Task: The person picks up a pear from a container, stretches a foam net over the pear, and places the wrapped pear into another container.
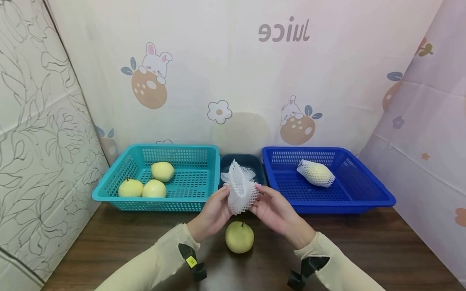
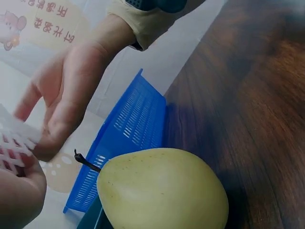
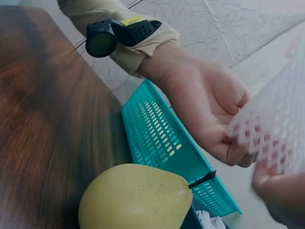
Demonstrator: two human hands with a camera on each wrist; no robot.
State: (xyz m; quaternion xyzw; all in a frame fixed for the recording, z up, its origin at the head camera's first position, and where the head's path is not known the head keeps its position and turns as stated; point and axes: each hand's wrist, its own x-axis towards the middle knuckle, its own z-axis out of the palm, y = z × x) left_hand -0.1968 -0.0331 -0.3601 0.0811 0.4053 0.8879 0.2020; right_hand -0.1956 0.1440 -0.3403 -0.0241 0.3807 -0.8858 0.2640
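Between both hands a white foam net sleeve (image 1: 241,193) is held up over the table. My left hand (image 1: 214,210) pinches its left side, and my right hand (image 1: 274,210) pinches the opposite side. In the right wrist view the sleeve's mesh (image 3: 271,124) spreads between the fingers of the two hands. Below them a yellow-green pear (image 1: 239,237) rests on the table with its stem up, touched by neither hand. Both wrist views show that pear large and close, its dark stem sticking out.
A teal basket (image 1: 193,200) at left holds three pears. At right, a blue basket (image 1: 338,208) holds one pear in a net sleeve (image 1: 316,173). Between them a small dark bin (image 1: 260,169) contains more foam nets (image 1: 247,173). A patterned curtain (image 1: 240,72) hangs behind the wooden table (image 1: 138,238).
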